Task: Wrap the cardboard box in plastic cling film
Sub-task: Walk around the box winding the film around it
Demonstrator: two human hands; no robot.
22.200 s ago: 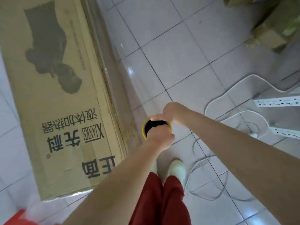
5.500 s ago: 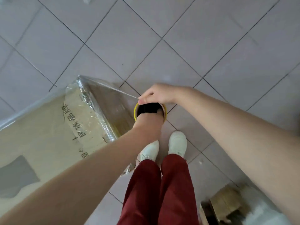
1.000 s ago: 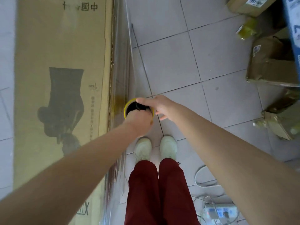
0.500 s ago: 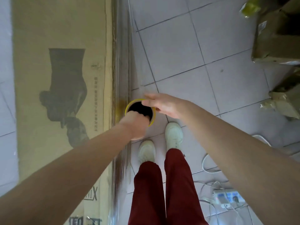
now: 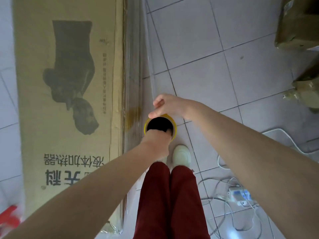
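A long cardboard box (image 5: 69,83) with a dark printed figure and Chinese lettering stands on the tiled floor at my left. Clear cling film (image 5: 136,69) runs in glossy layers down its right side. The film roll (image 5: 173,125), seen end-on with a yellow rim and black core, is upright beside that side. My left hand (image 5: 156,142) has its fingers pushed down inside the core and holds the roll. My right hand (image 5: 167,107) rests on the roll's far rim, thumb on the edge and fingers loosely spread.
My red trousers and white shoes (image 5: 181,154) are directly below the roll. A white power strip (image 5: 240,195) with tangled cables lies at the lower right. Taped cardboard parcels (image 5: 298,28) sit at the upper right. A red object (image 5: 8,219) shows at the lower left.
I have moved back along the box's right side, so the lettered end has come into view. The roll travelled with me, and my right hand's fingers have lifted slightly off the rim.
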